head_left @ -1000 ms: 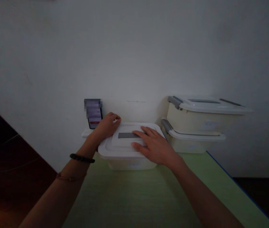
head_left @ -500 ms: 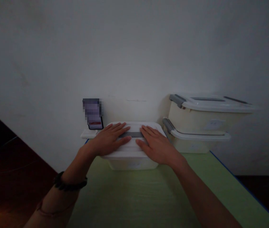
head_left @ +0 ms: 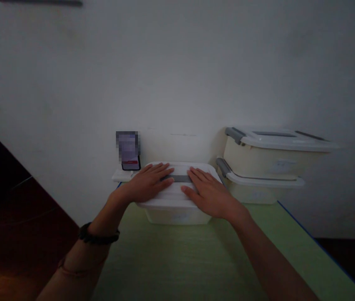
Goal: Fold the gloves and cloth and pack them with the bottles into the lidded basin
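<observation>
A cream storage box (head_left: 177, 215) with a white lid (head_left: 180, 193) stands on the green tabletop, close to the wall. My left hand (head_left: 149, 182) lies flat on the left part of the lid, its fingers stretched out. On the right part rests my right hand (head_left: 210, 192), palm down, thumb apart from the fingers. Between the two hands a grey strip (head_left: 181, 178) shows along the lid's middle. The lid's two ends are partly hidden under my hands.
Two similar lidded boxes are stacked at the right, the upper box (head_left: 259, 161) over the lower box (head_left: 249, 194). Left of the near box, a phone (head_left: 131, 162) leans upright on a white stand (head_left: 121, 175). The green table (head_left: 171, 263) has a blue edge.
The view has shifted and tilted slightly, so a dark bar now shows at the top left. Both hands stay on the lid, and the boxes have not visibly moved.
</observation>
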Demonstrator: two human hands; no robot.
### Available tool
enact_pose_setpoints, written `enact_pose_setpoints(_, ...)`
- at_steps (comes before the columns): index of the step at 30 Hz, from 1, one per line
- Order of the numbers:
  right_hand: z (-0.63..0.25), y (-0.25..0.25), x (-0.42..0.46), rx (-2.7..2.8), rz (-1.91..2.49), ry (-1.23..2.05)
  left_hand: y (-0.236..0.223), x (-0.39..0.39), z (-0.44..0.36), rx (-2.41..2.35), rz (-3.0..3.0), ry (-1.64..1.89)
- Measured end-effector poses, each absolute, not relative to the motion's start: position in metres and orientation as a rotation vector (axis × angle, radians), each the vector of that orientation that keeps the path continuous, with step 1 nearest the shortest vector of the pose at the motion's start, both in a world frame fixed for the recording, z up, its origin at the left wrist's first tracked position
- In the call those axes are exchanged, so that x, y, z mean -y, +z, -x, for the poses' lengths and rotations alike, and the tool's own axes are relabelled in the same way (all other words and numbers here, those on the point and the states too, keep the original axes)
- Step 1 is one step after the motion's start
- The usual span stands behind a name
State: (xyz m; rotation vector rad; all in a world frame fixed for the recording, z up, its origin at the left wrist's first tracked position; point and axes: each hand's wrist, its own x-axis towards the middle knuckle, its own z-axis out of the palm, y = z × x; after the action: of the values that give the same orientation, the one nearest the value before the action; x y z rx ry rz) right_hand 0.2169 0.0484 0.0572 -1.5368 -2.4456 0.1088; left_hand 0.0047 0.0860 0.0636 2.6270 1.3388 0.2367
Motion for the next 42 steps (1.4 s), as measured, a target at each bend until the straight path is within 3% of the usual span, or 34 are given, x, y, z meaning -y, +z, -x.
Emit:
enact_pose_setpoints(6,-0.244,0.064,-0.052,2.374,1.343,0.227,0.076,-0.085,0.029,-1.515,-2.377,0.368)
enact_pose_setpoints(11,-0.262,0.058,-0.057,2.244,1.495,0.220,0.078,-0.085,0.050,-1.650,-2.238,0.355)
enact_pose_setpoints(20,-0.258,0.055,-0.053,2.370,1.621,0.410,0.069,-0.096,0.032,-1.681,-2.181,0.384)
enact_pose_setpoints(32,-0.252,0.063,-0.044,2.311,1.333,0.648,0.067,-0.111,0.026,-1.796,-2.184,0.511)
enact_pose_setpoints(42,-0.263,0.056,-0.064,1.958,1.457,0.410,0.064,-0.111,0.029,-1.814,-2.163,0.448)
